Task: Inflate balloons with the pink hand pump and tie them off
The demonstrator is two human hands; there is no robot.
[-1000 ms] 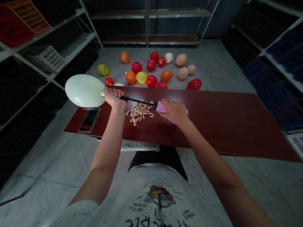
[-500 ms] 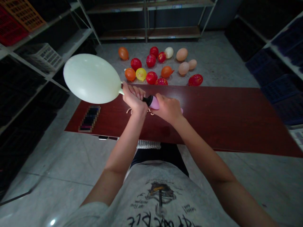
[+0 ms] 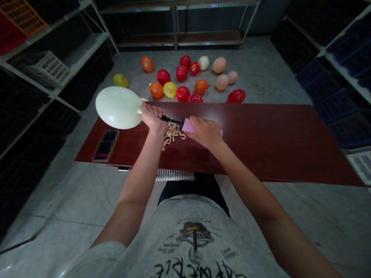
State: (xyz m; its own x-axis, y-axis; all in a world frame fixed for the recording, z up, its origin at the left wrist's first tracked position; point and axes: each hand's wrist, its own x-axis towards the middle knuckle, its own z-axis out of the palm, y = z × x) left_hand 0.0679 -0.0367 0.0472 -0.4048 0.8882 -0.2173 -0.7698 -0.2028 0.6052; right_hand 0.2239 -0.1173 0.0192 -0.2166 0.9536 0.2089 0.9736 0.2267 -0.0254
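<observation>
My left hand (image 3: 152, 117) is closed around the neck of a pale white balloon (image 3: 118, 107) and the black tip of a hand pump. The inflated balloon sticks out to the left over the table's left end. My right hand (image 3: 204, 132) grips the pink barrel of the pump (image 3: 188, 125), whose black rod shows a short way between my hands. Under the pump, a pile of limp beige balloons (image 3: 173, 134) lies on the dark red table (image 3: 275, 143).
A blurred dark phone (image 3: 106, 144) lies at the table's left end. Several inflated red, orange, yellow and beige balloons (image 3: 182, 94) sit on the concrete floor beyond the table. Metal shelving with crates (image 3: 49, 67) lines both sides and the back wall.
The pump was pushed together half a second ago and the balloon swelled; now the rod is partly drawn out again, and the balloon sits lower and looks smaller.
</observation>
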